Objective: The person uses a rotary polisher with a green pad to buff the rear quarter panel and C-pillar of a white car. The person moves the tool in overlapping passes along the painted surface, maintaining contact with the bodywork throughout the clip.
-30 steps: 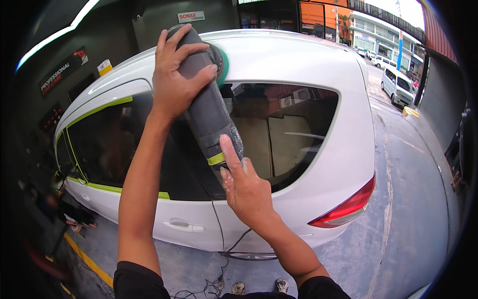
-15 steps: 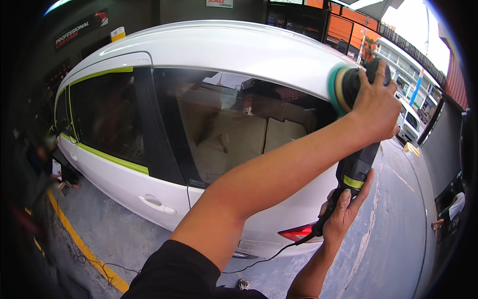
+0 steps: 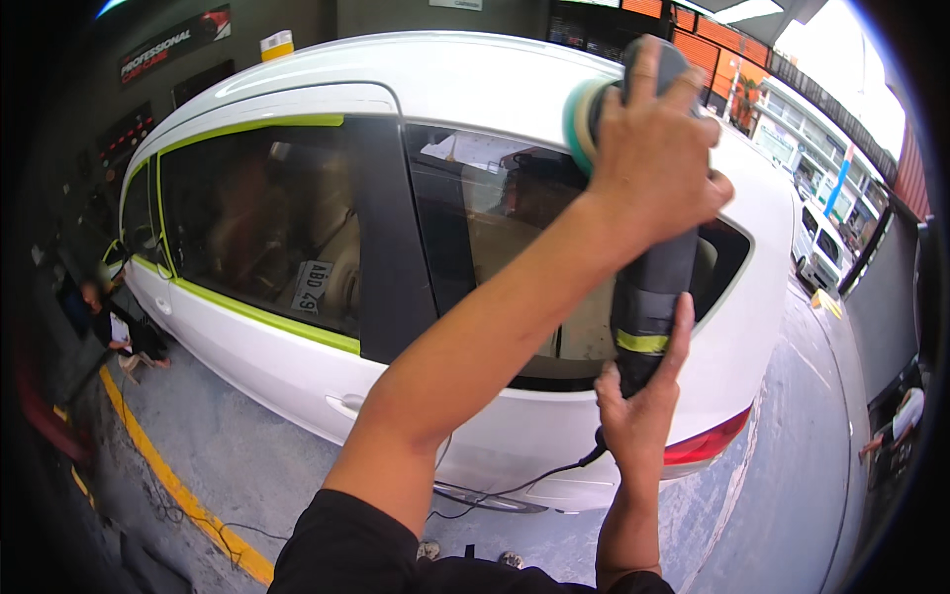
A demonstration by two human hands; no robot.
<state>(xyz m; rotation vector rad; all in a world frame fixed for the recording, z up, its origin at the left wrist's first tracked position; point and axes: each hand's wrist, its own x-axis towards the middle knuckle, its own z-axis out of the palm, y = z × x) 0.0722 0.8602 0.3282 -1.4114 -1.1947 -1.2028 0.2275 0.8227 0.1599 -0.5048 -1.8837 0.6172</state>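
A black electric polisher is held upright in both my hands against a white car. My left hand wraps over its head, fingers spread across the top. Lower down, my right hand is closed round the handle, below a yellow-green band. The teal foam pad faces left at the roof edge above the rear side window; my hand and the tool hide part of it, so contact is hard to judge. A black cord trails from the handle.
Yellow-green masking tape frames the windows farther forward. A red tail light is below right. A person is low beside the car's front; another person is far right. A yellow floor line and loose cable run at left.
Both hands have carried the polisher left along the roof edge, toward the car's front. My view has shifted too, so the car appears farther right. The grip stays the same.
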